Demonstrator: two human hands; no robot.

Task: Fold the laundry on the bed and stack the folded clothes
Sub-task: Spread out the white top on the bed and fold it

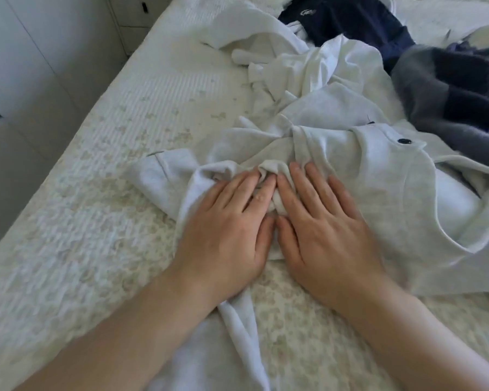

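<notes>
Two dark garments (449,88) beyond hands-pressed grey shirt (378,179)

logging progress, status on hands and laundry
Left hand and right hand flat on light grey garment, bunched, unfolded. Dark clothes piled beyond.

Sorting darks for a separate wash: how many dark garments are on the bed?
2, both at the far right: a navy garment with a small logo, and a grey-and-navy striped garment nearer. More may lie hidden under the pale clothes.
</notes>
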